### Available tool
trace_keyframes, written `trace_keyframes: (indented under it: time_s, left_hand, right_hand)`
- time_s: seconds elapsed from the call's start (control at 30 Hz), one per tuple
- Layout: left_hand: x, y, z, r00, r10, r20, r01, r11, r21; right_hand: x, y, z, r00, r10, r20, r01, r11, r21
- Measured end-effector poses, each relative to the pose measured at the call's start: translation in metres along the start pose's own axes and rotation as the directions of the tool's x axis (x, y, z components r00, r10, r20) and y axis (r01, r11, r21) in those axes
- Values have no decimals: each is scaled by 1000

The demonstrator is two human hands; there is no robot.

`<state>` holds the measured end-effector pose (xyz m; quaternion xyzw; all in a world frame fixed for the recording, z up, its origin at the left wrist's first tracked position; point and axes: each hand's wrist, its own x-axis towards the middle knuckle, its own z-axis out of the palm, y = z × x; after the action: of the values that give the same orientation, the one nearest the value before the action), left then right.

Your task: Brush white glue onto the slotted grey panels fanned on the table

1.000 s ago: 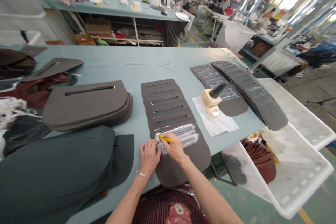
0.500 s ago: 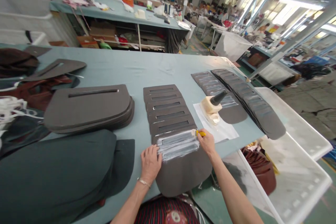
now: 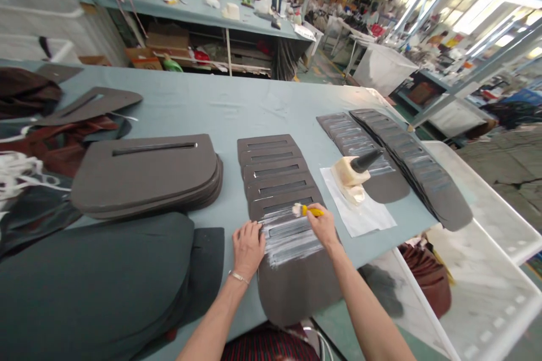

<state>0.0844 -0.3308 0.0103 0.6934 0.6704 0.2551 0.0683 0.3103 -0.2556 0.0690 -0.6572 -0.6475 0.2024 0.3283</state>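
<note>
My right hand (image 3: 322, 227) grips a small brush by its yellow handle (image 3: 314, 211), the pale bristles touching the front panel of an overlapping row. That dark grey-brown panel (image 3: 296, 287) has a slot, and white streaks of a glue-like paste (image 3: 292, 242) surround it. At the panel's left edge my left hand (image 3: 248, 245) lies with its fingers stretched out, holding nothing. Behind the front panel, several more slotted panels (image 3: 271, 171) fan out. To the right, a cream bottle with a black conical nozzle (image 3: 352, 172) rests on a white sheet (image 3: 367, 217).
A stack of slotted panels (image 3: 148, 175) lies left, with dark green pieces (image 3: 97, 282) in front of it. More paste-streaked panels (image 3: 410, 163) fan out at the table's right side. White plastic bins (image 3: 486, 271) stand beyond the right edge of the blue-green table (image 3: 220, 104).
My right hand has moved the brush leftward and slightly up, from the right end of the streaked area to near its top middle. My left hand stays at the panel's left edge.
</note>
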Motion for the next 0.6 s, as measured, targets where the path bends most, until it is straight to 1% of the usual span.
trace_keyframes:
  time_s: [0.03,0.07,0.1,0.13,0.17,0.23,0.27,0.3,0.33,0.37,0.4,0.43,0.5,0.57,0.6]
  left_hand:
    - [0,0,-1,1000,0,3,0,1000,-4]
    - [1,1,-2,1000,-3,7,3,1000,-7]
    - [3,2,-3,1000,-12,14,12,1000,-9]
    - [6,2,-5,999,-29,19,29,999,-12]
    - [9,3,-6,998,-51,22,51,999,-16]
    - [15,2,-8,997,-81,18,81,996,-26]
    - [18,1,-8,997,-80,14,81,996,-29]
    - [21,0,-8,998,-68,8,68,997,-29]
    - [23,-2,-7,999,-49,6,49,998,-26]
    - [24,-4,-6,1000,-28,7,28,999,-20]
    - [25,-6,-6,1000,-11,9,11,1000,-13]
    - [26,-8,-5,1000,1,12,-1,1000,-6]
    - [26,-10,-4,1000,9,17,-9,1000,4]
    - [27,-9,-5,1000,-4,19,4,1000,12]
    - [27,-9,-5,1000,-8,24,8,1000,13]
  right_hand:
    - [9,13,-14,998,36,-49,-39,997,-64]
    - [17,22,-25,994,53,-100,-65,990,-128]
    - [21,23,-30,989,51,-142,-76,982,-174]
    - [23,18,-29,985,37,-171,-71,978,-195]
    - [21,7,-23,983,12,-182,-47,981,-189]
    - [11,-25,4,989,-64,-136,52,994,-93]
    - [4,-41,20,991,-122,-64,120,992,-27]
    - [-1,-54,35,981,-191,24,190,981,35]
    - [-4,-61,46,970,-225,89,219,973,73]
    - [-4,-62,52,963,-236,128,225,970,95]
    - [-2,-57,52,967,-215,137,203,975,95]
    - [4,-46,46,979,-166,118,158,985,75]
    - [19,-18,24,999,-37,21,37,999,7]
    - [35,8,1,994,70,-86,-75,995,-61]
    - [41,16,-7,987,99,-126,-111,990,-92]
